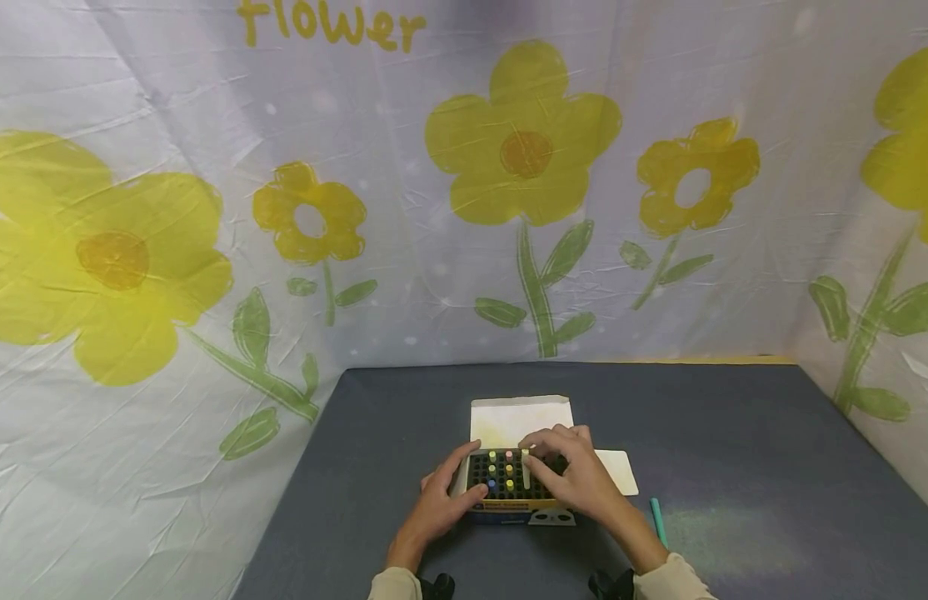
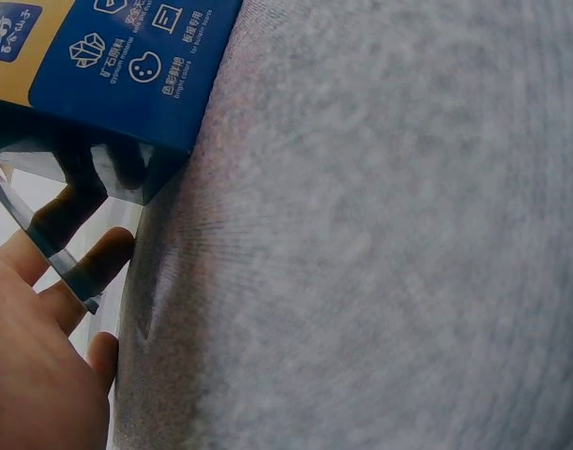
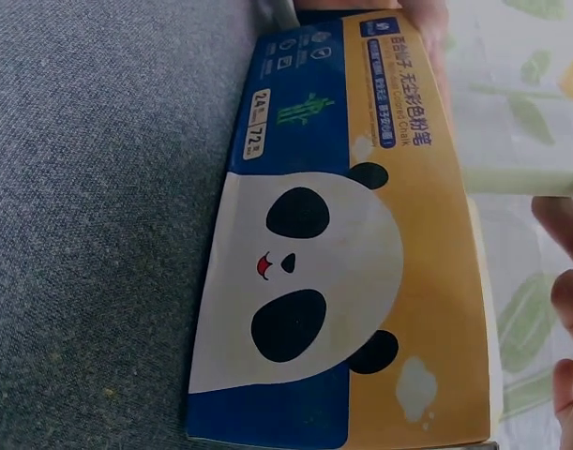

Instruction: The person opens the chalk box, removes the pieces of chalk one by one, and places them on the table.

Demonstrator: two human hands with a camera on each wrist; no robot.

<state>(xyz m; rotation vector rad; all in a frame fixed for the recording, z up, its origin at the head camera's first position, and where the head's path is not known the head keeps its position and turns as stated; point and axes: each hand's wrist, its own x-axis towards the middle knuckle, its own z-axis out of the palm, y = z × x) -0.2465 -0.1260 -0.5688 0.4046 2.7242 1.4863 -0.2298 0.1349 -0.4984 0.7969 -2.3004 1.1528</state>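
Chalk box near the front middle of the grey table, both hands on it.

Left hand grips the box's left side; right hand pinches one chalk stick over it. About seven sticks stand inside, most holes empty; one green stick lies right of the box.

Your right hand covers the right part of the chalk box, so you cannot tell what its fingertips pinch there; the sticks are too small to count, and both wrist views crop the box
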